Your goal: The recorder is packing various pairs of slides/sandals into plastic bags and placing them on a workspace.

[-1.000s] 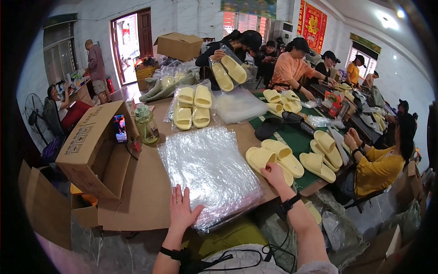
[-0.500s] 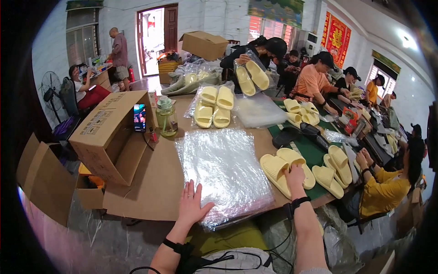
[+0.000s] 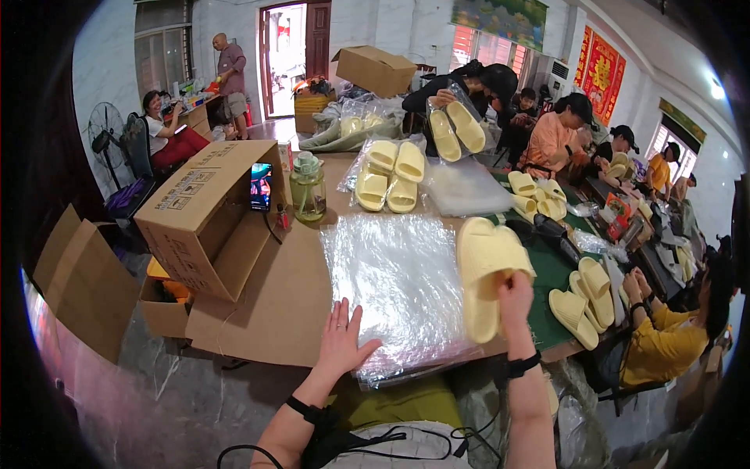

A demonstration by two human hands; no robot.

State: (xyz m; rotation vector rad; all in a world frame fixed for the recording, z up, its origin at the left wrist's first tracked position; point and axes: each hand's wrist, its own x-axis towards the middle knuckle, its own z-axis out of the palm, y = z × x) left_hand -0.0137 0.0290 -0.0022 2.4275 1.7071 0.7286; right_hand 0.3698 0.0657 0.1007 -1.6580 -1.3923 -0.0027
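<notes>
A: Table (image 3: 297,266), brown top; what lies on it, largest first?

B: Cardboard box (image 3: 207,211) at nine o'clock, open on its side; then the stack of clear plastic bags (image 3: 402,285) at centre, long axis running twelve to six.

A: And the hands?

B: Left hand (image 3: 342,340) lies flat on the near left corner of the bags, fingers spread wide, gripping nothing; right hand (image 3: 516,293) is raised at three o'clock of the stack, fingers curled closed around a pair of pale yellow slippers (image 3: 484,270).

A: How do the slippers lie?

B: Held together, long axis roughly twelve to six, toes tilted towards eleven; just beside the right edge of the bags; the left hand sits at eight o'clock from them, so the right hand is nearer.

A: Smaller items?

B: Green bottle (image 3: 307,187) at eleven o'clock; phone (image 3: 261,186) propped against the box.
</notes>
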